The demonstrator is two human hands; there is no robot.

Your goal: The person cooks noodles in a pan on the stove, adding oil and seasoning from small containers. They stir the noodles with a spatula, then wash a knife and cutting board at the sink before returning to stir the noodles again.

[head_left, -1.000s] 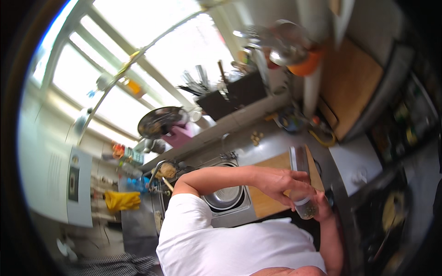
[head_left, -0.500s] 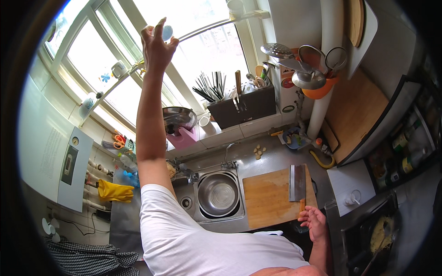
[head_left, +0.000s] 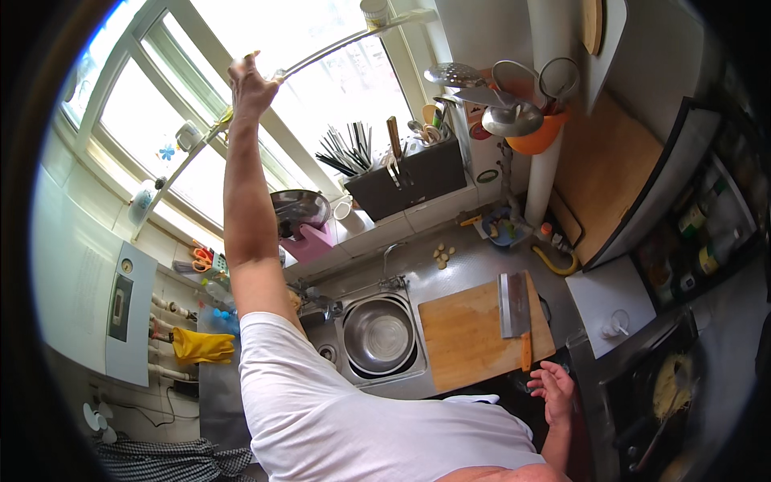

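My left hand (head_left: 254, 84) is raised high in front of the window, at the narrow shelf (head_left: 341, 44) across it. Its visible fingers and thumb are apart, with only bright window in the gap; the far side of the hand is hidden. Low on the right, my right hand (head_left: 554, 394) hangs open with loosely bent fingers, holding nothing. Just beyond its fingertips is the orange handle of a cleaver (head_left: 514, 309), which lies on a wooden cutting board (head_left: 458, 337). A metal basin (head_left: 379, 336) sits in the sink left of the board.
Peeled garlic cloves (head_left: 442, 257) lie behind the board. A dark utensil holder (head_left: 414, 181) stands on the sill, beside a pink rack (head_left: 307, 243). Ladles hang from an orange container (head_left: 540, 136) by the pipe. At right, a pan (head_left: 675, 386) holds yellowish food.
My left hand has moved slightly left and down in view; the light blue round thing in its fingers is no longer visible. The view has shifted a little. My right hand stays near the cleaver.
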